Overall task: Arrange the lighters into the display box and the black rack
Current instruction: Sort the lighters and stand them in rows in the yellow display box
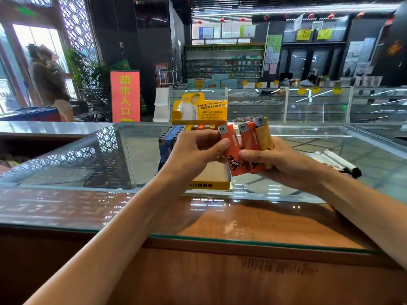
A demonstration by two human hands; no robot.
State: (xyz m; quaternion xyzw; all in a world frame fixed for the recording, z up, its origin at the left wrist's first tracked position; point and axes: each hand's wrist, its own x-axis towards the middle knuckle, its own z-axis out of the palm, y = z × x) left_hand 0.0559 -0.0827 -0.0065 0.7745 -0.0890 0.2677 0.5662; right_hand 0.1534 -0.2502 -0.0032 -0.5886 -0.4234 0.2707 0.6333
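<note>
Pulling one orange lighter (231,150) off the bunch, by the look of it, pinched between left hand (193,154) thumb and fingers. Other lighters (252,139) clutched in right hand (286,165), just above part-filled display box (209,185) on glass counter (143,155). Next, probably: slotting it upright into an empty row.

Both my bare forearms reach forward and converge, my left hand (196,150) pinching one orange lighter (234,151) under its thumb tip, my right hand (284,166) curled round the other lighters (253,142) just beside it, thumb across their fronts.
</note>
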